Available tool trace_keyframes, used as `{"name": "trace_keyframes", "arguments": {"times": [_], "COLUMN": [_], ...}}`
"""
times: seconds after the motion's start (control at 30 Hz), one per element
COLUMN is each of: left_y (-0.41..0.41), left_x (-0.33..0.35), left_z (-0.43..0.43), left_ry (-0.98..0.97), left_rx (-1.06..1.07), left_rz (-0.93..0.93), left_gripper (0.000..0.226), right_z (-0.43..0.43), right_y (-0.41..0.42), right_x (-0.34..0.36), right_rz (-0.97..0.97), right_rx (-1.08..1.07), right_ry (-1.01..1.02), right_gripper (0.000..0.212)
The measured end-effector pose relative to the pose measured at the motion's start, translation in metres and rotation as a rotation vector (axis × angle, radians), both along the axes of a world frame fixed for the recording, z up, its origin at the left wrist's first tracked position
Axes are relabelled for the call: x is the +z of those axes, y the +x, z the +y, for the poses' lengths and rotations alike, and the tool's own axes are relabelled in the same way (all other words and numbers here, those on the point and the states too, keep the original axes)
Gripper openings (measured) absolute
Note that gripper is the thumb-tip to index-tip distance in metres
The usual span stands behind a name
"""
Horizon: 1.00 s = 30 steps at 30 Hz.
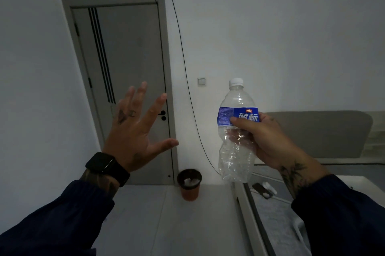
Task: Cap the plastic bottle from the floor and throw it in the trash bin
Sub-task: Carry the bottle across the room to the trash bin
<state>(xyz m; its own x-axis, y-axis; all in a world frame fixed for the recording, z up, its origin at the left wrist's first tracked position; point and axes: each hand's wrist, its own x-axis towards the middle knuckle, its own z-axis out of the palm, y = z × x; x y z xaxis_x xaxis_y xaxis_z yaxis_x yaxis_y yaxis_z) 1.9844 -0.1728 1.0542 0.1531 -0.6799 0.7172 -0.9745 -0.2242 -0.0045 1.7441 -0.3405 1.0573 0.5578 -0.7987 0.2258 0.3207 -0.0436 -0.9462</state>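
Note:
My right hand [268, 141] grips a clear, crumpled plastic bottle [236, 151] by its middle, just under the blue label. The bottle stands upright in the air and its white cap [236, 82] sits on the neck. My left hand [137, 128] is raised at the left with fingers spread wide, holding nothing, well apart from the bottle. On the floor by the wall, below and between my hands, stands a small orange trash bin [190, 192] with a dark liner and some white waste inside.
A grey door [125, 68] is shut behind my left hand. A black cable [183, 58] hangs down the wall beside it. A bed with a grey headboard [316, 133] fills the right side, with small items [264, 190] on its ledge.

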Motion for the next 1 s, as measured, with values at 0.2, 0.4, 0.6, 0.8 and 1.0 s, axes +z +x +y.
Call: {"name": "trace_keyframes", "arguments": {"times": [0.2, 0.4, 0.6, 0.8, 1.0], "left_y": [0.079, 0.146, 0.208, 0.286, 0.396], "left_x": [0.000, 0.003, -0.002, -0.014, -0.030], "left_z": [-0.120, -0.211, -0.296, -0.403, -0.526], "left_ry": [0.027, 0.026, 0.032, 0.017, 0.044], "left_rx": [0.002, 0.017, 0.015, -0.050, -0.082], "left_rz": [-0.001, 0.001, 0.006, -0.003, 0.051], "left_gripper": [0.097, 0.097, 0.098, 0.097, 0.097], "right_z": [-0.123, -0.216, -0.300, -0.397, -0.506], "right_y": [0.081, 0.155, 0.213, 0.288, 0.397], "right_x": [-0.004, -0.002, -0.004, -0.022, -0.030], "right_rz": [0.008, 0.028, 0.046, 0.033, 0.065], "right_rx": [-0.011, 0.031, 0.020, 0.004, -0.033], "right_ry": [0.026, 0.032, 0.022, 0.031, 0.053], "right_gripper": [0.026, 0.026, 0.030, 0.028, 0.025]}}
